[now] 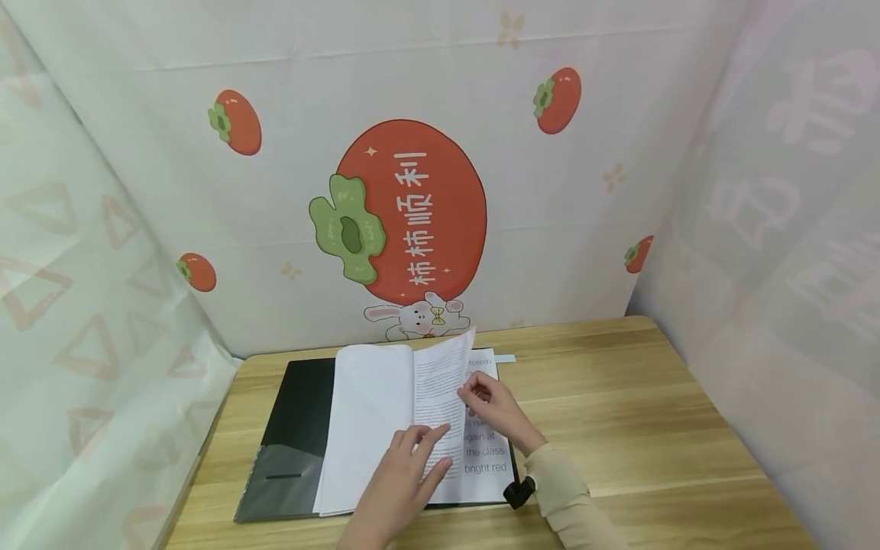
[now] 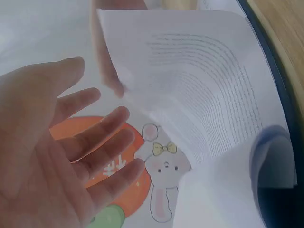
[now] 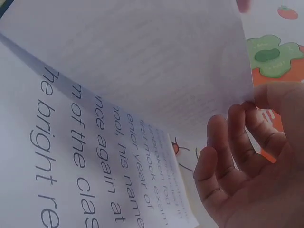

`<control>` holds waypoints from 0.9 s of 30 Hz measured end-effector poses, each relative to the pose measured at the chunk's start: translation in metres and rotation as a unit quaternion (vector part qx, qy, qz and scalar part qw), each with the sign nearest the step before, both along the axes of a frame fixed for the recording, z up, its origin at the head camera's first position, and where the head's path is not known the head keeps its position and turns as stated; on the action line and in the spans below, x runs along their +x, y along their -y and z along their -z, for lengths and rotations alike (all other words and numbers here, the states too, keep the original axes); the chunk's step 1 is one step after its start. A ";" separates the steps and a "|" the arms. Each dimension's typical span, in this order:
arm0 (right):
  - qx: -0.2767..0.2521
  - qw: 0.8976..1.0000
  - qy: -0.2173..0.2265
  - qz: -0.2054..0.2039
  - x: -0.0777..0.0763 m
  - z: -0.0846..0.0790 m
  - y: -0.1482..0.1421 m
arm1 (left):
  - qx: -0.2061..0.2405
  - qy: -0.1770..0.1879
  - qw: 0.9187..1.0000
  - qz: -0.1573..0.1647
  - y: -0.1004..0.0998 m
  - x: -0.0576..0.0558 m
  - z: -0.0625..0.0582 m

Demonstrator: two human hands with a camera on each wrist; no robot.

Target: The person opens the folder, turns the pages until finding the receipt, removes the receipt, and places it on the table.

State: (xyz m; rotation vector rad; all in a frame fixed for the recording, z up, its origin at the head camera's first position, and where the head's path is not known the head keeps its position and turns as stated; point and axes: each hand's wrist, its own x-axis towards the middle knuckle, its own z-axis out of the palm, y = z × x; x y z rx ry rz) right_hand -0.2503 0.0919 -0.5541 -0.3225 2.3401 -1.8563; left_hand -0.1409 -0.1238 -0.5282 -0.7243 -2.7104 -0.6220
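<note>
A black folder [image 1: 285, 416] lies spread on the table with a stack of white pages turned to its left side [image 1: 371, 412]. My right hand [image 1: 502, 412] pinches the right edge of a small-print page [image 1: 436, 382] between thumb and forefinger, the page lifted and bowed. Under it shows a sheet with large print [image 1: 486, 462], reading "bright red" near the bottom. The right wrist view shows the pinch at the paper's edge, the other fingers of that hand [image 3: 251, 166] loosely bent. My left hand [image 1: 402, 473], fingers spread, hovers over the lower part of the lifted page.
A wooden table [image 1: 619, 412] extends to the right of the folder. A pale blue tab [image 1: 505, 358] sticks out at the folder's top right. Behind stands a white cloth backdrop printed with a large persimmon [image 1: 450, 221] and a rabbit. A black device [image 1: 519, 493] sits at my right wrist.
</note>
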 end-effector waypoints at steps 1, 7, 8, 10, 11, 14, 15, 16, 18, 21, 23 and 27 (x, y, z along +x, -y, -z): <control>0.005 1.000 -0.007 -0.008 0.001 -0.001 0.002 | 0.002 -0.003 1.000 0.004 -0.002 0.000 -0.001; 0.021 0.998 -0.032 -0.046 0.002 -0.002 0.014 | 0.017 0.002 1.000 0.013 -0.010 0.001 0.000; 0.023 0.998 -0.030 -0.051 0.001 -0.002 0.015 | 0.017 0.010 1.000 0.012 -0.010 0.001 0.000; 0.028 0.997 -0.030 -0.058 0.000 -0.001 0.018 | 0.013 0.026 1.000 0.009 -0.011 0.002 0.001; 0.030 0.997 -0.029 -0.060 0.000 -0.001 0.019 | 0.010 0.035 0.999 0.007 -0.012 0.002 0.001; 0.037 0.996 -0.037 -0.067 -0.001 -0.001 0.021 | 0.002 0.051 0.999 0.003 -0.012 0.002 0.002; 0.037 0.996 -0.041 -0.069 0.000 -0.002 0.022 | 0.000 0.053 0.999 0.002 -0.012 0.002 0.003; 0.037 0.996 -0.044 -0.072 0.000 -0.003 0.023 | -0.002 0.054 0.999 0.002 -0.012 0.002 0.003; 0.040 0.995 -0.049 -0.076 0.000 -0.004 0.024 | -0.006 0.056 0.998 0.001 -0.012 0.002 0.004; 0.044 0.995 -0.050 -0.080 0.001 -0.006 0.026 | -0.010 0.056 0.998 0.002 -0.012 0.001 0.005; 0.048 0.994 -0.049 -0.083 0.001 -0.007 0.027 | -0.012 0.058 0.998 0.002 -0.011 0.001 0.005; 0.051 0.993 -0.055 -0.092 0.002 -0.010 0.030 | -0.017 0.063 0.998 0.003 -0.011 0.000 0.006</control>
